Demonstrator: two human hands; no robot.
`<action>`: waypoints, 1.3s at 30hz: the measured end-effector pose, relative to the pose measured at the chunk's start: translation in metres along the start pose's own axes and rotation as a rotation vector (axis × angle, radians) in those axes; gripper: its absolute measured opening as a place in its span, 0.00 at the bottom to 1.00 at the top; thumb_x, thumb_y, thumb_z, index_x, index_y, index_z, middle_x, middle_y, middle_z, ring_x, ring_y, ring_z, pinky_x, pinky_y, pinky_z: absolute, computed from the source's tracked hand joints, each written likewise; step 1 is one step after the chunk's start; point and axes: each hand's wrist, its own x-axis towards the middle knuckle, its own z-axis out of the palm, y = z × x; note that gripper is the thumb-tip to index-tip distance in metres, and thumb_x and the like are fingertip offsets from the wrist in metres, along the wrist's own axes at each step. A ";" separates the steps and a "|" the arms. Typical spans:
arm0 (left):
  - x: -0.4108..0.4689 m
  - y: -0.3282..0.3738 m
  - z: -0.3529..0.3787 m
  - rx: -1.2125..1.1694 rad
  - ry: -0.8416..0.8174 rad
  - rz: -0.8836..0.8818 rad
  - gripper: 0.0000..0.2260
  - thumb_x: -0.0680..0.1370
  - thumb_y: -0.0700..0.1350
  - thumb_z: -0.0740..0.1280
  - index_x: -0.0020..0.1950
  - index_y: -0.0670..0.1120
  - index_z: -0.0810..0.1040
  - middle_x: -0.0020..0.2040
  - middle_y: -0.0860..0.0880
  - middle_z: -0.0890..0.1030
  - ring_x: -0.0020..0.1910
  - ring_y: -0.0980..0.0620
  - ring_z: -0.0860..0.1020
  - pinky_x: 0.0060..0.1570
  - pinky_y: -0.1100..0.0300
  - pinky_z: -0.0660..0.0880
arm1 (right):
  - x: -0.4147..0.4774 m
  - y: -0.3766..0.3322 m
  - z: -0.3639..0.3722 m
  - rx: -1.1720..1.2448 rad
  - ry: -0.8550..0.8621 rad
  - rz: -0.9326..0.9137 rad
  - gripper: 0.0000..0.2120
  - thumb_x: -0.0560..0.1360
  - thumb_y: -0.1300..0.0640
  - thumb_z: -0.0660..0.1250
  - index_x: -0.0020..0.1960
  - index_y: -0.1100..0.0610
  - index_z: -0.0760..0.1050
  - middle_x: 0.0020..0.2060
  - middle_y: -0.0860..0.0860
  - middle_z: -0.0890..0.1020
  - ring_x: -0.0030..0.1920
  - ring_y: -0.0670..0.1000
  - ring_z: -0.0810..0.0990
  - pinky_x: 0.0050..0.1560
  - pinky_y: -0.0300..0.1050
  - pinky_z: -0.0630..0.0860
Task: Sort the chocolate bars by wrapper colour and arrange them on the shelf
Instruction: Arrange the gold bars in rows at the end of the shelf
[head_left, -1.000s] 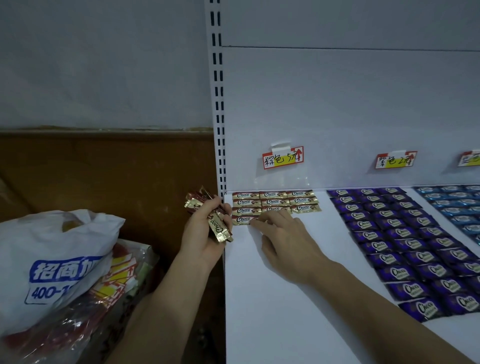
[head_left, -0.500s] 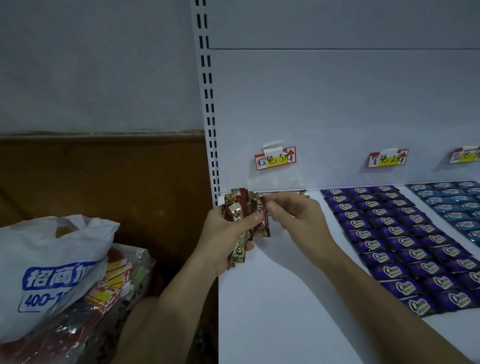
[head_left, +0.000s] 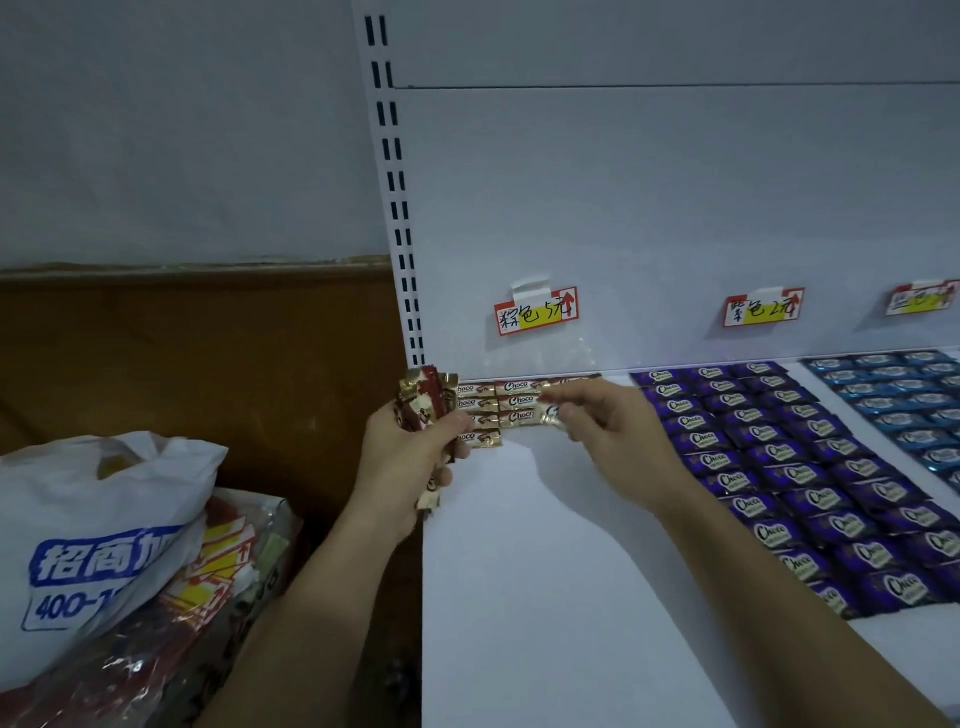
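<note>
The shelf (head_left: 545, 597) is white. Its left edge runs straight down from the slotted upright (head_left: 396, 208). The left grip (head_left: 410, 457) sits right at that edge, fingers curled round a bundle of gold-brown bars (head_left: 427, 402) that stands up from the fist. The laid gold-brown rows (head_left: 511, 402) lie tight in the back-left corner, below the first price tag (head_left: 535, 312). A lone bar (head_left: 480, 439) begins the front row. From there, bare shelf runs forward between the left edge and the purple bars (head_left: 779, 467), which sit in close rows. The blue bars (head_left: 893, 395) lie beyond them, across a narrow white lane. The right grip (head_left: 608, 428) hovers just over the gold-brown rows, thumb and forefinger pinching the end of a single bar (head_left: 549, 414). Left of the shelf, lower down, a white plastic bag (head_left: 104, 519) rests on other packets.

Half a second ago both grips met at the bundle, the right one drawing a bar out. Now it has parted to the right, and the laid rows show again.
</note>
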 end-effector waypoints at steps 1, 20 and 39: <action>0.003 0.000 -0.003 0.037 0.002 0.011 0.08 0.75 0.38 0.75 0.53 0.40 0.81 0.37 0.42 0.82 0.31 0.50 0.76 0.26 0.60 0.68 | -0.001 0.005 0.003 -0.131 -0.027 -0.023 0.11 0.77 0.66 0.69 0.53 0.52 0.84 0.37 0.37 0.82 0.40 0.42 0.81 0.43 0.34 0.74; 0.004 0.002 -0.013 0.588 -0.131 0.251 0.04 0.77 0.46 0.73 0.51 0.52 0.82 0.38 0.55 0.85 0.33 0.52 0.83 0.41 0.47 0.84 | -0.017 0.010 0.028 -0.767 -0.021 -0.255 0.12 0.70 0.65 0.68 0.48 0.53 0.85 0.44 0.49 0.83 0.48 0.57 0.78 0.43 0.49 0.77; 0.001 0.003 -0.006 0.536 -0.160 0.150 0.05 0.77 0.42 0.72 0.52 0.48 0.81 0.33 0.50 0.82 0.27 0.55 0.78 0.24 0.62 0.69 | -0.015 0.013 0.030 -0.765 0.004 -0.357 0.15 0.69 0.66 0.68 0.52 0.53 0.84 0.48 0.48 0.84 0.49 0.55 0.79 0.45 0.47 0.76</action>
